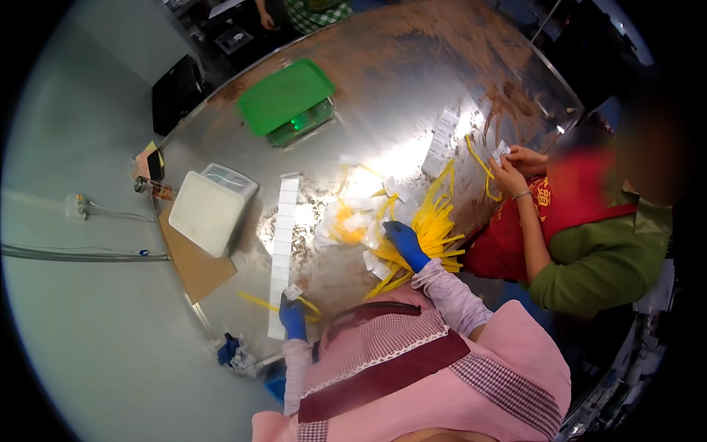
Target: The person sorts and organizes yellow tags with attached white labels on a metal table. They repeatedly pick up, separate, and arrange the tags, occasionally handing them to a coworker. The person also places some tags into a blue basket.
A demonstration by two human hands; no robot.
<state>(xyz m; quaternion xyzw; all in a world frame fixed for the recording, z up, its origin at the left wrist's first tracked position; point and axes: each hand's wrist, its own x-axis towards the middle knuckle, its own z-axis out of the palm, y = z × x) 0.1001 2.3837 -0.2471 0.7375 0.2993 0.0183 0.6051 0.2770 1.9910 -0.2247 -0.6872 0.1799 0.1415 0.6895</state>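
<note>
My left hand (292, 318), in a blue glove, is closed on a small white tag (294, 292) with a yellow strap, beside a long white strip of labels (284, 228). My right hand (403, 241), also blue-gloved, reaches over a loose bundle of yellow straps (434, 230), fingers slightly bent and apart; their undersides are hidden. Left of that bundle lie crumpled translucent white packets (355, 221) mixed with more yellow pieces.
A co-worker in green and red (598, 250) holds a small tag at right, near another label strip (440, 147). The steel table (390, 59) bears a green-lidded tub (286, 92), a white-lidded container (206, 210), a jar and cardboard (190, 272). Another person stands beyond.
</note>
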